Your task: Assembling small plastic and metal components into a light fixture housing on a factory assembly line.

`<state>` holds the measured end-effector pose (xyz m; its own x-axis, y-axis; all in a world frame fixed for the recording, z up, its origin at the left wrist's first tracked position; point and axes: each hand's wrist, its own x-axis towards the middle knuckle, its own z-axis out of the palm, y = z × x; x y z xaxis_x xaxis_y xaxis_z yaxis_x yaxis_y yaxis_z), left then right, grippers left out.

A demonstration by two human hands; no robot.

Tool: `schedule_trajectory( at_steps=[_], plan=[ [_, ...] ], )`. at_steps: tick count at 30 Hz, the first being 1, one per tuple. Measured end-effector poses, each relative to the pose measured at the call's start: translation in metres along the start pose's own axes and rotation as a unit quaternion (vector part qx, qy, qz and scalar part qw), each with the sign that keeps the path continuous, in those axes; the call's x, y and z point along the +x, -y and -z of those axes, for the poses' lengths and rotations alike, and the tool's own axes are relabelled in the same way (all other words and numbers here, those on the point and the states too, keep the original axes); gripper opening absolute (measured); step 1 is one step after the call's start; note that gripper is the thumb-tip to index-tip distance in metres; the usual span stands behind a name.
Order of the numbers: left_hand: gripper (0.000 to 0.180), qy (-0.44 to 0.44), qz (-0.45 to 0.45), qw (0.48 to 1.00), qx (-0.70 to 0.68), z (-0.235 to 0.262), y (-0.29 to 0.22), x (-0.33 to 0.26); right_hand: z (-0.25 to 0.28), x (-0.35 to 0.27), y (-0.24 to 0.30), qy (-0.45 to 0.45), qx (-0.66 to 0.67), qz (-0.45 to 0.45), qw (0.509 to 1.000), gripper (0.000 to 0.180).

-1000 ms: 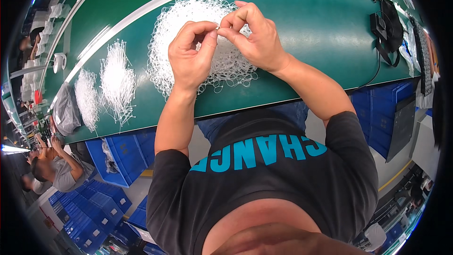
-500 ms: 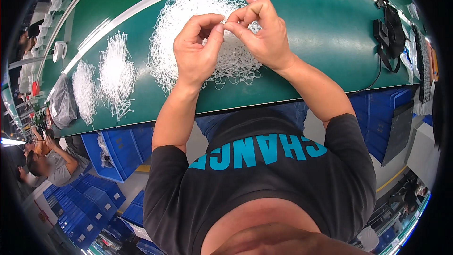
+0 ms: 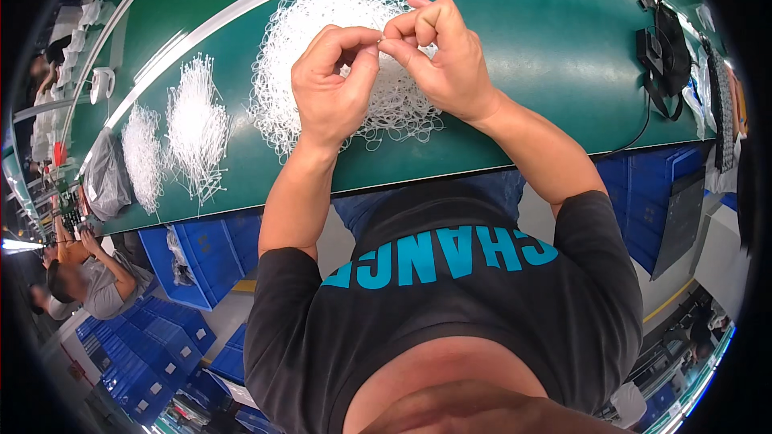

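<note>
Left hand (image 3: pixel 334 92) and right hand (image 3: pixel 438 56) pinched together on one thin white strand (image 3: pixel 380 40) above one tangled heap (image 3: pixel 322 40); two combed bundles (image 3: pixel 197 124) leftward, bare green table (image 3: pixel 547 48) rightward.

Left of my green table (image 3: pixel 531 72) sits a seated person (image 3: pixel 88 285) beside blue crates (image 3: pixel 197 253); a black fan (image 3: pixel 663 52) stands at its right end.
</note>
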<state>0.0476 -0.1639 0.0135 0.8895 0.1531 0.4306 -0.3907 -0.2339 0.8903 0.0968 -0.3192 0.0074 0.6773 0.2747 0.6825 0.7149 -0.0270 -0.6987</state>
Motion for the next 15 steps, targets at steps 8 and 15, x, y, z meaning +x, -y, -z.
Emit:
schedule_trajectory(
  at_steps=[8, 15],
  plan=[
    [0.022, -0.037, -0.012, 0.999, -0.023, -0.005, 0.006, 0.001, 0.003, 0.001, -0.008, -0.026, 0.010, -0.024, 0.999, 0.030],
    [0.013, -0.162, -0.019, 0.987, 0.009, 0.029, 0.013, 0.028, 0.021, 0.009, -0.037, 0.033, -0.146, -0.078, 0.986, 0.010]
  ],
)
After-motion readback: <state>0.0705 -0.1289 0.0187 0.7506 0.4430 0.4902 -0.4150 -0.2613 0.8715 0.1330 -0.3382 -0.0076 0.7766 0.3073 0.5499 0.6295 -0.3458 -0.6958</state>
